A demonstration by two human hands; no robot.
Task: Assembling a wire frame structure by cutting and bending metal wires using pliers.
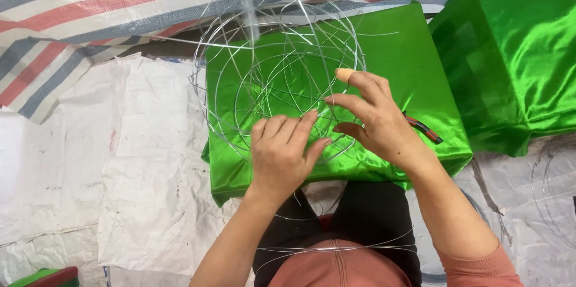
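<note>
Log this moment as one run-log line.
left hand: fingers on wire frame | right hand: pinching frame wire | frame over green satin block | red-handled pliers beside right hand

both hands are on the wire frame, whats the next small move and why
Probably pinch and twist the wire at the near rim: the left hand and right hand already meet on the wire frame there, fingertips closed on one crossing, while the pliers lie untouched on the green cloth.

The wire frame (pixel 282 65) blurs at its top near the upper edge; the right hand (pixel 375 119) covers part of the red-handled pliers (pixel 423 128)
</note>
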